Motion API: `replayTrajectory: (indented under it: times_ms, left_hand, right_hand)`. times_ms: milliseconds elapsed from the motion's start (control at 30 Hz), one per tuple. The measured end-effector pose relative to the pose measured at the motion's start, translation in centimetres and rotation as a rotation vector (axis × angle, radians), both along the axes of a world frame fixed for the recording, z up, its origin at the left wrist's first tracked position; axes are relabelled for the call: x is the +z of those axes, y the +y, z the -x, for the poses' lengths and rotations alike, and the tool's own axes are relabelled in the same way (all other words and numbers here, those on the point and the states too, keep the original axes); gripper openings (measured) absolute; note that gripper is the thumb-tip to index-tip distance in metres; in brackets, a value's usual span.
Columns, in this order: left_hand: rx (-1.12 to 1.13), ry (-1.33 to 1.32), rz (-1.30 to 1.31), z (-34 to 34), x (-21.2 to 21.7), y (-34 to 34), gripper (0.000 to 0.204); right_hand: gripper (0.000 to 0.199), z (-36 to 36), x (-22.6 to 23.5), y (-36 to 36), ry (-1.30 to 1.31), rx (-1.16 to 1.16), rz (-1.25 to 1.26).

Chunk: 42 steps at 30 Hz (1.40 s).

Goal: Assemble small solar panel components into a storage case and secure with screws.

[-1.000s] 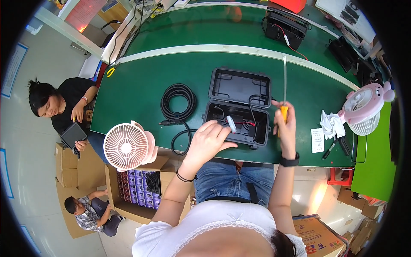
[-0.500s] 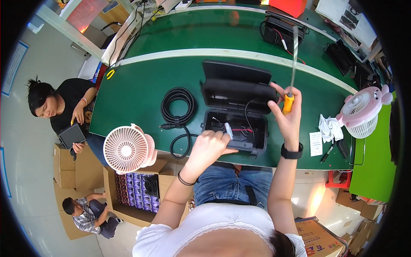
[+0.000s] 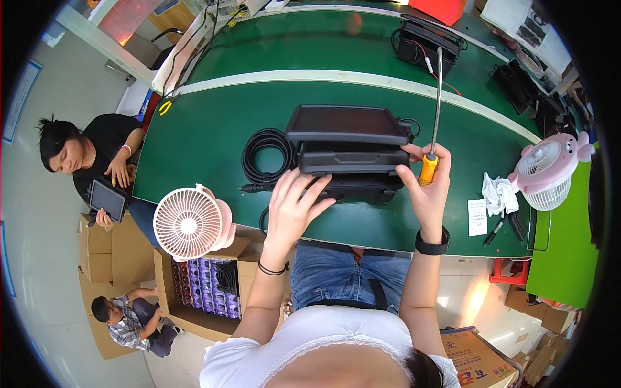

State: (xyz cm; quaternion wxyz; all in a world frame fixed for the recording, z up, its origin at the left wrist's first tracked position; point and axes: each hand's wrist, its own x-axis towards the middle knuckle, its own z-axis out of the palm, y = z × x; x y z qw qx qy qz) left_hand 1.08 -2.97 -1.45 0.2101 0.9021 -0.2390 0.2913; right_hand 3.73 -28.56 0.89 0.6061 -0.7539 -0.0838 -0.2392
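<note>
A black plastic case sits in front of me, its lid lowered over the base and the inside hidden. A flat dark panel is tilted at the back of the lid. My left hand rests against the front left of the case, fingers stretched out and apart. In my right hand is a screwdriver with a yellow handle, its long shaft pointing away from me. That hand's thumb and fingertips also touch the right end of the case. A coiled black cable lies just left of the case.
A pink fan stands at the left front edge, another pink fan at the right. Near it lie a white cloth, a paper slip and a pen. A co-worker handles a dark panel at the left.
The case's lid has swung down toward me over the base. My left hand has left the wires inside and moved to the case's front. The right hand still holds the screwdriver, slightly lower.
</note>
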Motion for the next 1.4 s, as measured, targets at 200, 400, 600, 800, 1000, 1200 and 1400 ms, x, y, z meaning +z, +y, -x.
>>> replayTrajectory:
  times_ms: [200,400,600,800,1000,1200,1400]
  left_hand:
    - [0.101,0.136,0.167,-0.3,0.5,-0.9,0.044]
    - [0.264,-0.170,0.408,-0.2,-3.1,-0.9,0.050]
    - [0.281,0.049,0.302,0.2,-2.5,-1.0,0.040]
    - [0.274,0.131,0.573,0.0,-2.5,-2.1,0.031]
    - [0.051,0.217,0.727,-0.8,-2.8,-0.2,0.025]
    - [0.134,0.101,0.548,-1.8,-0.3,-1.5,0.016]
    - [-0.087,0.211,0.984,-3.5,-3.1,-1.4,0.037]
  right_hand:
    - [0.047,-0.6,-0.7,0.6,0.059,0.005,-0.100]
    - [0.046,-1.3,-1.6,1.3,0.065,-0.003,-0.090]
    - [0.047,-1.2,-2.1,0.8,0.093,0.030,-0.138]
    - [0.048,-1.4,-2.0,1.2,0.097,0.025,-0.155]
    - [0.049,-1.4,-2.1,1.1,0.095,0.017,-0.165]
    - [0.049,-1.3,-2.4,1.0,0.097,0.014,-0.160]
    - [0.050,-1.1,-2.7,1.7,-0.011,-0.086,-0.132]
